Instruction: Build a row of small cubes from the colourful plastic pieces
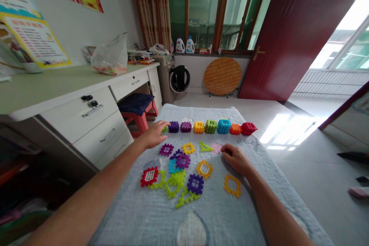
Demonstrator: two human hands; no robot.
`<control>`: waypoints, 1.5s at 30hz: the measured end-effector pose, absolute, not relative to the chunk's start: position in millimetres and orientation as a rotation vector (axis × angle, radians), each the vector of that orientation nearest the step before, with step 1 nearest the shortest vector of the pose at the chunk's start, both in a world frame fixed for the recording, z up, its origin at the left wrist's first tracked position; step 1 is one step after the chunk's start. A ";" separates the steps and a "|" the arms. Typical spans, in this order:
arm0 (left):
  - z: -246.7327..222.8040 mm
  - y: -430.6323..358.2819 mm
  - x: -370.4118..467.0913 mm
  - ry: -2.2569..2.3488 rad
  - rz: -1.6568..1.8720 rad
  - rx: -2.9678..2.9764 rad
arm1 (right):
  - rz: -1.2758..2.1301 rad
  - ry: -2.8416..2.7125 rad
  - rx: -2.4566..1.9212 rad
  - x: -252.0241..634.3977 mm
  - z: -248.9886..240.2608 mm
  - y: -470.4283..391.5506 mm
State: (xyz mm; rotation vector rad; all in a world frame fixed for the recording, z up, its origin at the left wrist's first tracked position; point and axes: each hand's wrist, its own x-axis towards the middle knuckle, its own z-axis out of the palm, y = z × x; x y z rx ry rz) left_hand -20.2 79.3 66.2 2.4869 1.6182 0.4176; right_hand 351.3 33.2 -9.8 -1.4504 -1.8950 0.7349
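My left hand (155, 134) is at the left end of a row of toy-piece stacks, thumb and fingers apart around a light green piece (164, 129), partly hidden by the hand. My right hand (235, 157) rests on the cloth with fingers curled, no piece visible in it, right of a green triangular piece (205, 146). The row includes purple (186, 127), yellow (198, 127), green (211, 126), blue (224, 126), orange (235, 129) and red (248, 128) stacks. Nearer lie loose pieces, including a red one (149, 176) and a dark purple one (195, 184).
A pale blue cloth (225, 219) covers the table. Left are a desk (72, 80) with drawers and a stool (138, 103). Behind are a washing machine (170, 77) and a round wooden tabletop (223, 76). A red door (282, 34) stands at the right.
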 end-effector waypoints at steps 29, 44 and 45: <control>45.8 31.9 -20.2 1.739 0.409 2.377 | 0.692 -1.845 -1.467 351.2 -13.5 37.5; 43.0 53.6 -0.9 1.613 -0.054 2.423 | 0.648 -1.858 -1.463 348.5 -8.9 30.7; 44.3 55.8 0.3 1.596 -0.024 2.399 | 0.649 -1.857 -1.461 348.5 -9.1 30.6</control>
